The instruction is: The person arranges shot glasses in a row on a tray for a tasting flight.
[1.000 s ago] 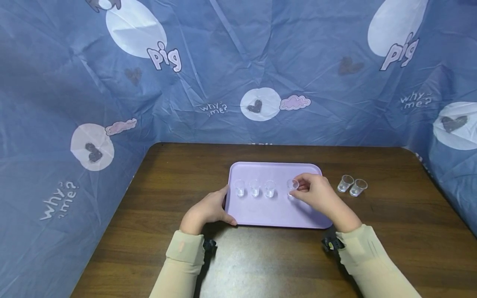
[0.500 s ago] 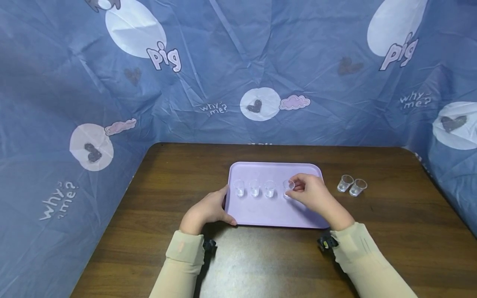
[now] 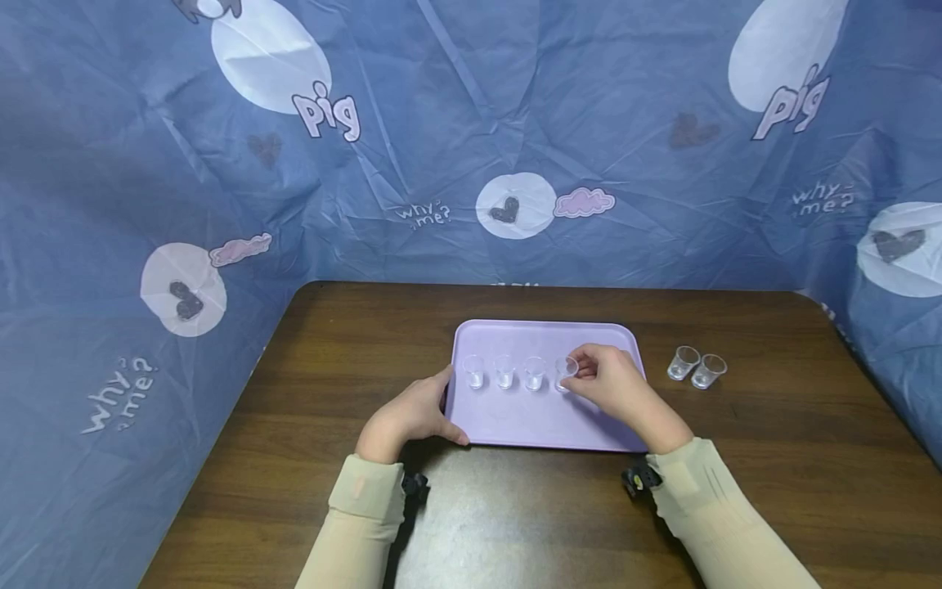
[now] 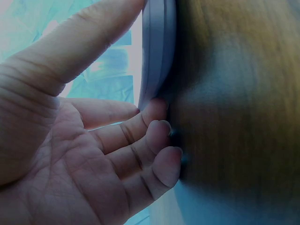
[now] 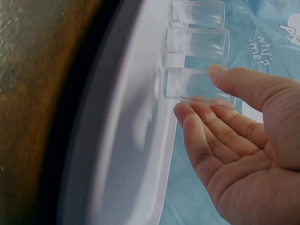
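Note:
A lavender tray (image 3: 540,417) lies on the brown table (image 3: 773,458). Three small clear cups (image 3: 504,372) stand in a row on it. My right hand (image 3: 577,370) pinches a fourth clear cup (image 3: 564,373) at the right end of that row. In the right wrist view the cup (image 5: 185,84) stands on the tray (image 5: 136,140), with my right hand (image 5: 199,91) holding it, thumb on one side and fingers on the other. My left hand (image 3: 449,407) grips the tray's left edge. The left wrist view shows that hand (image 4: 140,117) with its thumb on the tray rim (image 4: 157,56) and its fingers curled against the edge.
Two more clear cups (image 3: 695,366) stand side by side on the table to the right of the tray. A blue printed cloth (image 3: 471,139) hangs behind and to both sides of the table. My sleeves are beige.
My right hand has carried the fourth cup left and down, from slightly tilted above the tray to upright beside the third cup. My left hand has stayed on the tray edge.

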Motion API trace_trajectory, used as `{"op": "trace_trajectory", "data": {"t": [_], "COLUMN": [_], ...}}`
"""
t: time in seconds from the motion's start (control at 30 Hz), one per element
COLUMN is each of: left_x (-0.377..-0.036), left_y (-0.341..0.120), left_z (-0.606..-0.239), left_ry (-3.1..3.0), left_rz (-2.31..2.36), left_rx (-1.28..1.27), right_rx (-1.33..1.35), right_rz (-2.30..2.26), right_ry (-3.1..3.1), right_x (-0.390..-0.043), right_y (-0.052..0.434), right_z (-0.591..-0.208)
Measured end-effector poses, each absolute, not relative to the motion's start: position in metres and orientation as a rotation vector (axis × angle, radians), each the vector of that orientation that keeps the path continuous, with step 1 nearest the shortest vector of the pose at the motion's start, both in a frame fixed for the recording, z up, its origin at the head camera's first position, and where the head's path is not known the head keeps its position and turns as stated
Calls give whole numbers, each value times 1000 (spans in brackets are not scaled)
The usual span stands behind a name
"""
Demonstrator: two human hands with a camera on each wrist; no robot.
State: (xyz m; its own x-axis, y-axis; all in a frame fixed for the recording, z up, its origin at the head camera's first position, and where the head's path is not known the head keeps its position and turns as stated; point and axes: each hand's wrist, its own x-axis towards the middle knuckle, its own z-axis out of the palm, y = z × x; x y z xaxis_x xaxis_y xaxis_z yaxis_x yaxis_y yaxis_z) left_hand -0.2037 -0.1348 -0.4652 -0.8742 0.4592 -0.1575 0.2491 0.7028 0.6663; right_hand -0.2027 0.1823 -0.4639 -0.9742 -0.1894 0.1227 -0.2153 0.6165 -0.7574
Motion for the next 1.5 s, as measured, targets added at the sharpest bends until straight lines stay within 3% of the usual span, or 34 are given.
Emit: {"op": "trace_trajectory", "data": {"t": [1.5], "left_x": [-203], "left_y": [-133], "left_z": [-464], "left_ry": [2605], "left_rz": [939], "left_rx": [539], "right_rx": [314], "right_rz": [1301], "right_ry": [-2827], "right_x": [-194], "right_y": [205], "right_z": [-451]}}
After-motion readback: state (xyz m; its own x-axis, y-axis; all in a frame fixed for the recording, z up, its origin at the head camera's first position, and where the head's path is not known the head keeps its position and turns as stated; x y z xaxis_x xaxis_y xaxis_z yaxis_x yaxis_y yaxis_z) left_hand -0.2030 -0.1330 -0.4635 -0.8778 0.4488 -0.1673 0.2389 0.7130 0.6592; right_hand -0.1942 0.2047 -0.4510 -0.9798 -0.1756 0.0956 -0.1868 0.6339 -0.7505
